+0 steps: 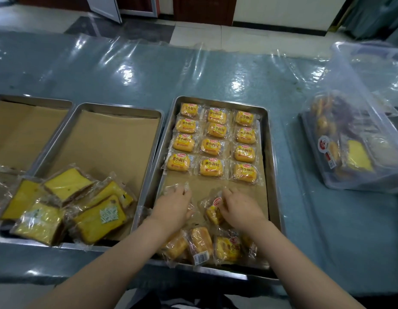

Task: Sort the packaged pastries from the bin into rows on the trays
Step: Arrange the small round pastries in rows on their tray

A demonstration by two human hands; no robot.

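Three steel trays sit side by side on the tabletop, which is covered in clear plastic sheeting. The right tray holds twelve small yellow bun packs laid in four neat rows of three on brown paper. At its near end lies a loose heap of the same packs, not yet lined up.

Both hands are down on the bare paper between the rows and the heap. The left hand rests on a pack with its fingers curled over the wrapper; only the clear edge of it shows past the fingertips. The right hand pinches another pack by its right side, the bun tilted toward the near edge.

The middle tray has a pile of wrapped yellow cake slices jumbled at its near left corner. The left tray shows mostly brown paper.

Well off to the right stands the clear plastic bin, with mixed packaged pastries inside, blurred through its wall.
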